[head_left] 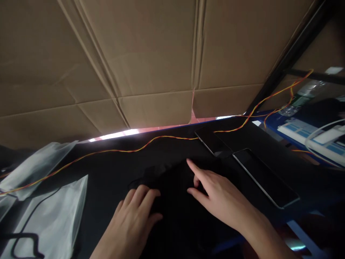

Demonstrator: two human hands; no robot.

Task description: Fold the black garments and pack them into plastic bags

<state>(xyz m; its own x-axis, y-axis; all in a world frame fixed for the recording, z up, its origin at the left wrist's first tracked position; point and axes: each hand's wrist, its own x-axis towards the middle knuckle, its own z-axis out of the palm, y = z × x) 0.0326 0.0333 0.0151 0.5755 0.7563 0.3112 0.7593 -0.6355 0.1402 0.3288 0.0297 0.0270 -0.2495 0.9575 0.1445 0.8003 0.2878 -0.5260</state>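
Dark, soft-looking black cloth [172, 205] lies on the black tabletop [107, 169]; its outline is hard to make out against that surface. My left hand [134, 212] rests at the cloth's left side, fingers bent and side by side, thumb apart, with no object visible in it. On the other side, my right hand [215, 189] has its index finger stretched out and its thumb apart, the other fingers partly curled underneath. Its fingertips are at the cloth, and I see nothing gripped.
Two phones, one nearer [265, 176] and one farther [212, 142], lie right of the hands. A red-yellow twisted wire [161, 136] crosses the back. Translucent bags [54, 216] lie left. Cardboard [153, 64] stands behind. A plastic bottle [304, 97] lies at the right.
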